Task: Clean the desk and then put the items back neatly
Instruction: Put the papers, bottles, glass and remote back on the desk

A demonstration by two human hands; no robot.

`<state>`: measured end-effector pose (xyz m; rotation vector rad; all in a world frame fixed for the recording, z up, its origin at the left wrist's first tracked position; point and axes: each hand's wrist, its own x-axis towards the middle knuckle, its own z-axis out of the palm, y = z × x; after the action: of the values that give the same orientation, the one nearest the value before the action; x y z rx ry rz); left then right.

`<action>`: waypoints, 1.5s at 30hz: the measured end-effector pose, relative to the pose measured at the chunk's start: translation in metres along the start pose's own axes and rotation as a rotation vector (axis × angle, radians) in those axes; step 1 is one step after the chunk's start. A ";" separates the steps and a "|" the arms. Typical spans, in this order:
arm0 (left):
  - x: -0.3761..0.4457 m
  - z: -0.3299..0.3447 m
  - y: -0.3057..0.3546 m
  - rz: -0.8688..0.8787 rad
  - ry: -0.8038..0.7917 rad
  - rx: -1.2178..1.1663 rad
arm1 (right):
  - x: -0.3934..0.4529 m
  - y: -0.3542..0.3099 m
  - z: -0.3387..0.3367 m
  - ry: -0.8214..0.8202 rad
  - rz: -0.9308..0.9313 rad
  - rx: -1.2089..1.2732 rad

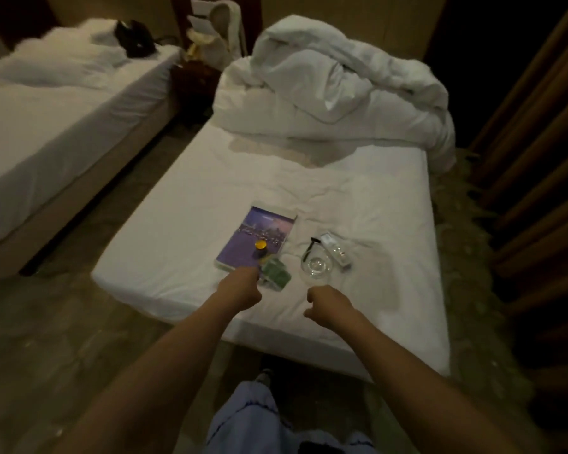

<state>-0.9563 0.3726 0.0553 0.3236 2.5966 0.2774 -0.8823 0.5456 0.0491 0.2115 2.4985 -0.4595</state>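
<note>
Two bare hands reach over a white bed (184, 224). The left hand (240, 288) touches a green packet (276, 275) beside a purple book (259, 235); its fingers are hidden. The right hand (328, 301) hovers with fingers curled, empty, near a glass ashtray (316, 267).

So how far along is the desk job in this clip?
No desk is in view, so cleaning can't be judged. The items lie on the bed: a purple book, a yellow-capped bottle on it, a green packet, a glass dish. The left hand reaches the packet; the right hand hovers, fingers curled, empty. Returning everything remains.
</note>
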 end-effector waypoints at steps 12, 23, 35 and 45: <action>0.218 0.004 -0.067 -0.185 -0.175 -0.355 | 0.226 -0.001 -0.034 -0.159 0.113 0.204; 0.343 0.066 -0.080 -0.064 -0.311 -0.436 | 0.338 0.011 0.059 -0.270 0.205 0.479; 0.364 0.093 -0.076 0.078 -0.282 -0.355 | 0.370 0.004 0.072 -0.189 0.330 0.699; 0.345 0.027 -0.044 0.145 -0.301 -0.314 | 0.311 0.025 0.004 -0.037 0.439 0.908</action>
<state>-1.2417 0.4310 -0.1371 0.4060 2.1955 0.6289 -1.1286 0.5823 -0.1396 1.0501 1.9469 -1.3410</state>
